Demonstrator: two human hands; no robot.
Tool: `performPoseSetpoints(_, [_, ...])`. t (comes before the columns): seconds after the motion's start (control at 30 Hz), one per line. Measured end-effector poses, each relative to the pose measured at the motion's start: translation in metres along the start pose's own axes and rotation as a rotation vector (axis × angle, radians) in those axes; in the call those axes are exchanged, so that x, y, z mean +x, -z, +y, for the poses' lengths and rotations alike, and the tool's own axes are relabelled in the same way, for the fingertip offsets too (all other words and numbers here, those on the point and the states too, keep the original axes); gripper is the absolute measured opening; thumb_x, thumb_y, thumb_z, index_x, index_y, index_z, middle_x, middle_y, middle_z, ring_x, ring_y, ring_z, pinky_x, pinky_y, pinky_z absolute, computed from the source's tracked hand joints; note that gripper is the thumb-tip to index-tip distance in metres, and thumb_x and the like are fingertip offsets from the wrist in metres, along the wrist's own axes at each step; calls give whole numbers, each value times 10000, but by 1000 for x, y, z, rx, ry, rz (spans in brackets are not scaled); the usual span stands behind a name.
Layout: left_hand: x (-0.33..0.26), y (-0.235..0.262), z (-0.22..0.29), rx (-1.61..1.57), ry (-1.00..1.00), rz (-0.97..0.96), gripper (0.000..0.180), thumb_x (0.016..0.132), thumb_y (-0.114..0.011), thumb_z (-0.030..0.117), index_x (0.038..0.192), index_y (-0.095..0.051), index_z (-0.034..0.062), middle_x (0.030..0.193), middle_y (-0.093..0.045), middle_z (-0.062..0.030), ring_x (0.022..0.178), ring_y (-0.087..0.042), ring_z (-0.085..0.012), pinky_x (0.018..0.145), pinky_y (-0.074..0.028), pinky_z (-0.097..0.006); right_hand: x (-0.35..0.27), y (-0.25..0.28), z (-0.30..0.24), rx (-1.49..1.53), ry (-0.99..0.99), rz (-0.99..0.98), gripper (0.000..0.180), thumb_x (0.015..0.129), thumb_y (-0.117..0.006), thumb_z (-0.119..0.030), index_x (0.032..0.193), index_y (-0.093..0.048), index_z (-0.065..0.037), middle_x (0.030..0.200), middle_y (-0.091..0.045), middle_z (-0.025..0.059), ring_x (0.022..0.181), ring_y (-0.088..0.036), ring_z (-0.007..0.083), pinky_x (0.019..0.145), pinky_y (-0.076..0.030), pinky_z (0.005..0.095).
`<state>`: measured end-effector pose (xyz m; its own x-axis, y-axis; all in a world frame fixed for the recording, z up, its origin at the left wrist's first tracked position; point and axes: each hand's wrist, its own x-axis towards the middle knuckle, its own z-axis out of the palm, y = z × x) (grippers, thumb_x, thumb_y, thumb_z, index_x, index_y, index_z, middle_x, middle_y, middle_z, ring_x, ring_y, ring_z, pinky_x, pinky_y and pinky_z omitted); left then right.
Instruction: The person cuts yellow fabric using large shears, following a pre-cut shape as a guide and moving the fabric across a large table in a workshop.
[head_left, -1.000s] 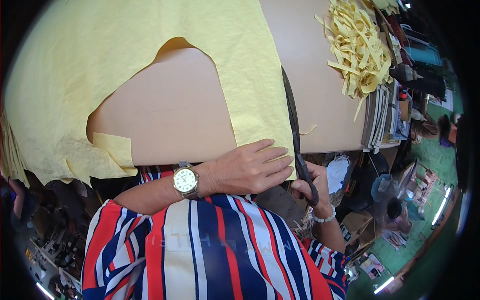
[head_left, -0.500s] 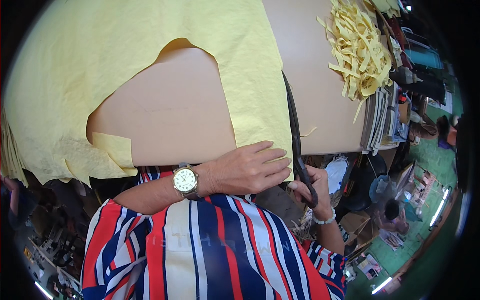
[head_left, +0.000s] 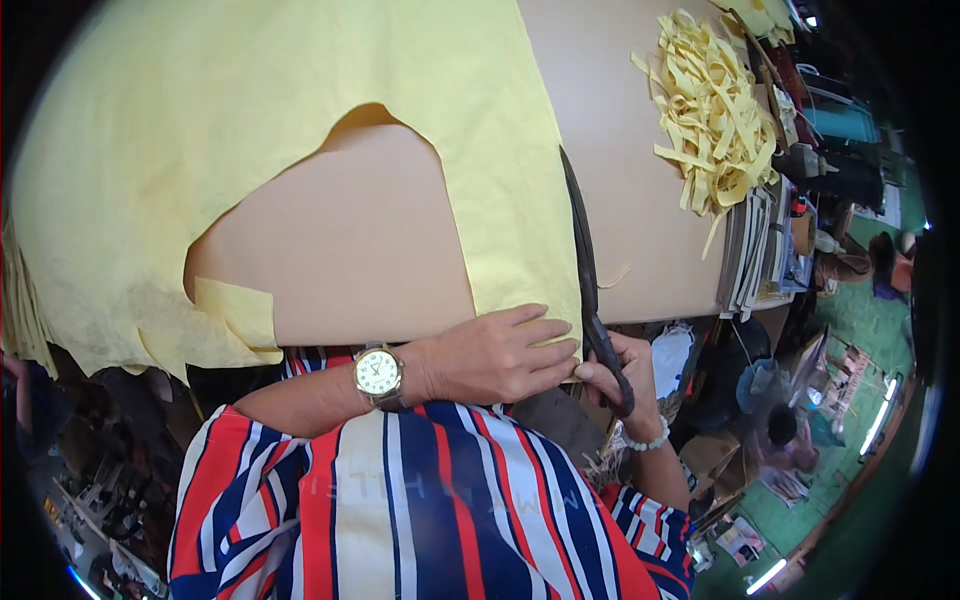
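Note:
A large yellow sheet (head_left: 300, 80), like thin leather or suede, lies over the table with a big rounded cut-out in it. My left hand (head_left: 505, 355), below a wristwatch (head_left: 378, 371), lies flat on the sheet's near right corner, fingers stretched toward the right edge. Closed round the handle end of long black shears (head_left: 585, 260) is my right hand (head_left: 625, 365), with a pale bead bracelet at the wrist. The dark blades run away from me along the sheet's right edge. Whether they are parted, I cannot tell.
A heap of yellow offcut strips (head_left: 715, 120) sits on the tan tabletop (head_left: 650, 240) at the far right. Beside it, a stack of grey-white strips (head_left: 745, 250) stands at the table's corner. One small yellow scrap lies right of the shears. Another person is at the far right.
The scene sits slightly lower in the picture. My left hand has shifted a little toward me on the sheet; the right hand's grip on the shears looks the same.

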<state>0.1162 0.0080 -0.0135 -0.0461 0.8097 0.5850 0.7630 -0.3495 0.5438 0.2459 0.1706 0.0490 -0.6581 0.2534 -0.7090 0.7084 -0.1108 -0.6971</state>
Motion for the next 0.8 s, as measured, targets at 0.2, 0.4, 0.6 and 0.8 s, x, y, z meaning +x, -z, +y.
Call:
performPoseSetpoints(0.2, [0,4,0,-35,0,-43,250,765,-571,135,981,-604,14,1052,-591,-104,1019,-557,-250,875,-472,-400,1,1,-1,73,25,-22,264,710,-767,-182,696,-546,-39,547,-512,-25,437,-481,36,394,-355,167])
performPoseSetpoints(0.4, [0,3,1,-15,-25,-14,268,755,-544,148,980,-593,12,962,-583,-81,986,-545,-217,884,-442,-369,11,-2,-13,63,52,-33,267,697,-755,-198,705,-545,-33,546,-517,-14,435,-485,46,393,-358,172])
performPoseSetpoints(0.6, [0,3,1,-28,-34,-11,259,750,-549,134,975,-601,15,925,-586,-67,976,-543,-208,900,-438,-369,17,-10,-30,-22,61,2,369,684,-694,-364,685,-537,-30,501,-526,18,390,-484,74,351,-341,180])
performPoseSetpoints(0.8, [-2,4,2,-38,-26,-88,289,759,-559,131,1027,-598,32,1041,-595,-66,1042,-543,-227,902,-458,-387,17,-10,-23,-7,84,12,330,712,-689,-325,679,-536,-35,492,-523,18,387,-478,71,348,-332,182])
